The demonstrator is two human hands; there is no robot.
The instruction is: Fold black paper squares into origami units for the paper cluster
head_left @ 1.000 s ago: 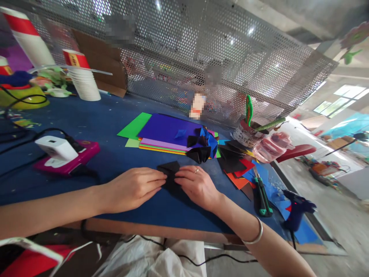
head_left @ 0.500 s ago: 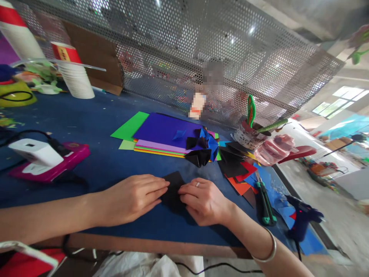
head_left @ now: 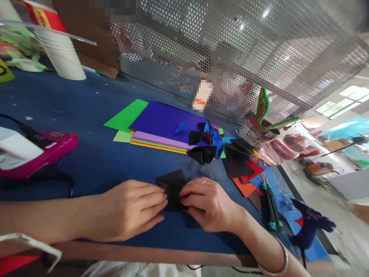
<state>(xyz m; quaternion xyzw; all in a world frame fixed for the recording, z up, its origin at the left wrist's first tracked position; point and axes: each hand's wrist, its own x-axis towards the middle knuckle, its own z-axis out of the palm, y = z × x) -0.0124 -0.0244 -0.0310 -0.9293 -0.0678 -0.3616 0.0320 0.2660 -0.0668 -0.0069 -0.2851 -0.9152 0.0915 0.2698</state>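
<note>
Fingers of left hand (head_left: pixel 127 211) nearly straight, close together, touching left side of black paper (head_left: pixel 173 186); right hand's (head_left: pixel 211 206) bent, tips on right side. Pinch or press, cannot tell. Paper flat on blue tabletop (head_left: pixel 95 157); perforated screen (head_left: pixel 173 42) behind. One cutter (head_left: pixel 271 207), one glue gun (head_left: pixel 309 227).
</note>
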